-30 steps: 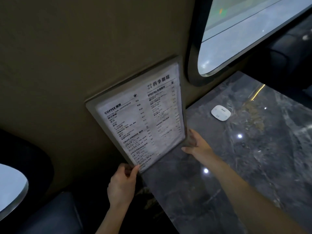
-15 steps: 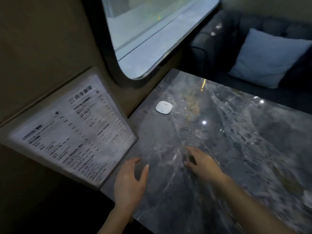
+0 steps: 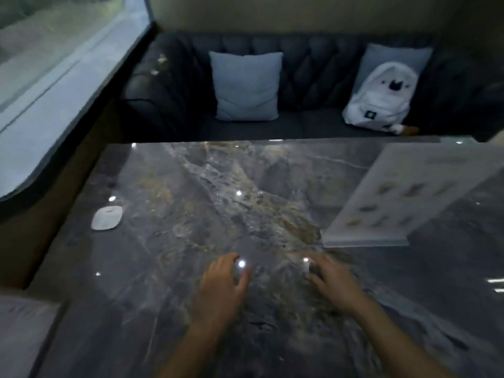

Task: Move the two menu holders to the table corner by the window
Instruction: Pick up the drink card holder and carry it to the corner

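Note:
A clear menu holder (image 3: 406, 197) with small food pictures stands tilted on the right side of the dark marble table (image 3: 191, 186). My left hand (image 3: 222, 285) hovers over the table's near middle, fingers spread, holding nothing. My right hand (image 3: 334, 282) is beside it, also empty, just below and left of that holder's base. A pale corner of the first menu holder (image 3: 21, 331) shows at the bottom left edge, by the wall under the window (image 3: 54, 72).
A small white oval device (image 3: 107, 217) lies on the table near the window wall. Beyond the far edge is a dark sofa (image 3: 313, 77) with a light blue cushion (image 3: 246, 85) and a white animal-face backpack (image 3: 381, 99).
Both hands let go of the text menu by the wall and moved right over the table. The view swung right, so the second holder and the sofa came into sight.

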The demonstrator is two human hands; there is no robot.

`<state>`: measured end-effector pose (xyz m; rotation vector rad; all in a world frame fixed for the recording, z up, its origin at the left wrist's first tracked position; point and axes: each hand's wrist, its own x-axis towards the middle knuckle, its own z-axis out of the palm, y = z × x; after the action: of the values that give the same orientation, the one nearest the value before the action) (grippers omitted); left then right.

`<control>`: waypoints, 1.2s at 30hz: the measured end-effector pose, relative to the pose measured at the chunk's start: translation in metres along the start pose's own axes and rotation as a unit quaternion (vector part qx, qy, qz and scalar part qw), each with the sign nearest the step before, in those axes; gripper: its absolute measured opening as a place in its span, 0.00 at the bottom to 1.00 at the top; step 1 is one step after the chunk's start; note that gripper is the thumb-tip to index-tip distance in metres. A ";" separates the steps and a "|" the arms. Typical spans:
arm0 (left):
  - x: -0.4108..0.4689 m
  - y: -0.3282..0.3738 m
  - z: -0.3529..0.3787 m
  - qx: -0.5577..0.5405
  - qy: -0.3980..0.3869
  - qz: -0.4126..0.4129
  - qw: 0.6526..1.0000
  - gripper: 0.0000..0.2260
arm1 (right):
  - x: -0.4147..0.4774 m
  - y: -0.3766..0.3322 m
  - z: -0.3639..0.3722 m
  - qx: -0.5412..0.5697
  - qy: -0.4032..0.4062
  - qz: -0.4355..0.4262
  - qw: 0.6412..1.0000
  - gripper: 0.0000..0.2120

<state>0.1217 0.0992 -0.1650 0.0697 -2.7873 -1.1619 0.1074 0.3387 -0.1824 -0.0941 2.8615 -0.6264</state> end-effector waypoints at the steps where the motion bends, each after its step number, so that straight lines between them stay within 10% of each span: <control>1: 0.004 0.009 0.010 -0.007 -0.012 0.010 1.000 0.12 | -0.006 0.014 -0.006 0.014 0.008 0.022 1.000 0.23; 16: 0.072 0.135 0.100 -0.007 -0.101 0.102 0.990 0.17 | -0.008 0.167 -0.111 0.286 0.277 0.277 0.874 0.20; 21: 0.088 0.159 0.106 -0.032 -0.135 0.109 0.984 0.17 | 0.008 0.161 -0.138 0.397 0.323 0.244 0.824 0.24; 36: 0.088 0.152 0.093 -0.034 -0.128 0.080 0.988 0.10 | 0.028 0.127 -0.140 0.454 0.288 0.147 0.830 0.06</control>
<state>0.0230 0.2635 -0.1138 -0.3260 -2.8972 -1.3062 0.0476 0.5073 -0.1170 0.7834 2.5876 -2.1214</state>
